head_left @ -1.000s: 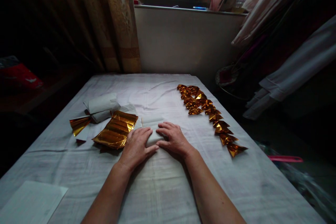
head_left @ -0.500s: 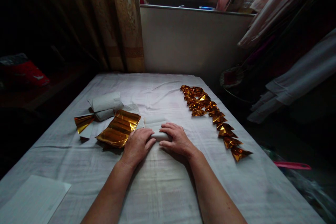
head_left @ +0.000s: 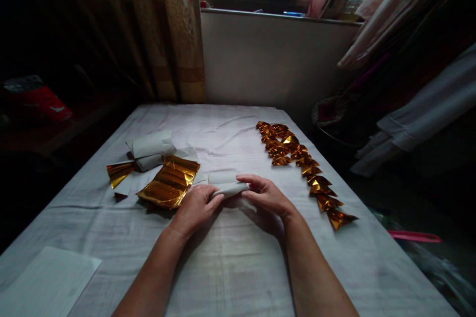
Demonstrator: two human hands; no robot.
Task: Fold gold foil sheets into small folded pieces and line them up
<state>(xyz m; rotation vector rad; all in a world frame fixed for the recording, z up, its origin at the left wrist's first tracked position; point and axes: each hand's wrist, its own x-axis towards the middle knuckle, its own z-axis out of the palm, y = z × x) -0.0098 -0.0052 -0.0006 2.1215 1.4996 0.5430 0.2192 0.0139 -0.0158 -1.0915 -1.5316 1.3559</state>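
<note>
A sheet of pale paper [head_left: 231,189], its near edge rolled up, lies between my two hands in the middle of the table. My left hand [head_left: 197,206] is closed on the roll's left end, thumb in front and fingers over the top. At the right end, my right hand [head_left: 267,197] pinches the roll between thumb and fingers. Just left of my left hand lies a stack of creased gold foil sheets [head_left: 170,182]. Folded gold foil pieces [head_left: 314,181] stand in rows to the right of my right hand.
Folded grey-white papers [head_left: 151,146] and a gold foil fan shape [head_left: 121,174] lie at the left. A white sheet [head_left: 48,282] rests near the front left. Beyond the table's right edge are a pink handle [head_left: 415,236] and hanging clothes [head_left: 427,109]. A curtain [head_left: 174,34] hangs behind.
My right hand has shifted right to the roll's end, and its wrist has lifted a little. More of the rolled paper shows between my hands. The foil pieces stay put.
</note>
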